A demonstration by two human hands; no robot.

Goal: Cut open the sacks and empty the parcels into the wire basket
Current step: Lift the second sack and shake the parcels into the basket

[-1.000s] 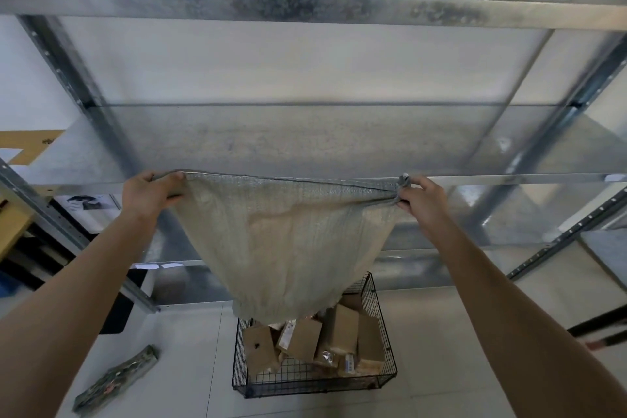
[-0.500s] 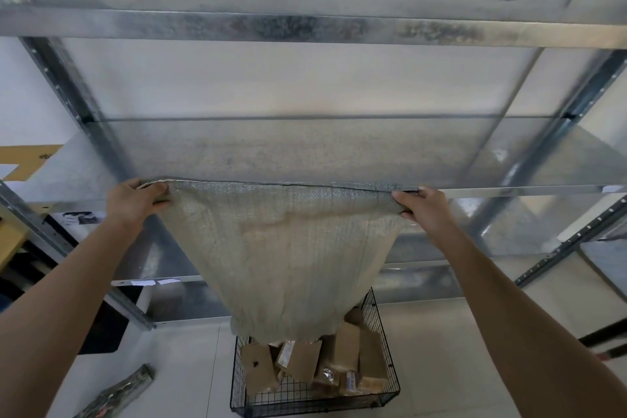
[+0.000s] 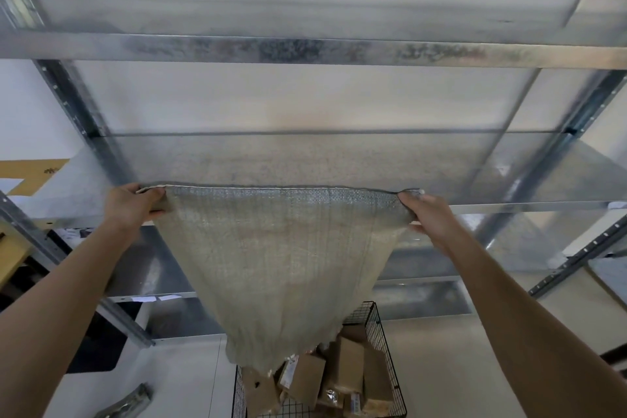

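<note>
A grey-green woven sack point(image 3: 285, 268) hangs upside down, stretched wide between my hands. My left hand point(image 3: 130, 202) grips its upper left corner and my right hand point(image 3: 425, 215) grips its upper right corner. The sack's open mouth dangles just above the black wire basket point(image 3: 380, 319) on the floor. Several brown cardboard parcels point(image 3: 346, 366) lie piled in the basket. The sack looks limp and flat, and it hides the basket's far left part.
A galvanised metal shelving rack point(image 3: 305, 51) stands straight ahead, its shelves at hand height and above. A slanted upright point(image 3: 125, 319) runs at the left. A folded greenish sack point(image 3: 125, 405) lies on the white floor at lower left.
Both hands have spread a little wider, pulling the sack's top edge taut. The view has tilted slightly upward, so the basket sits lower in frame.
</note>
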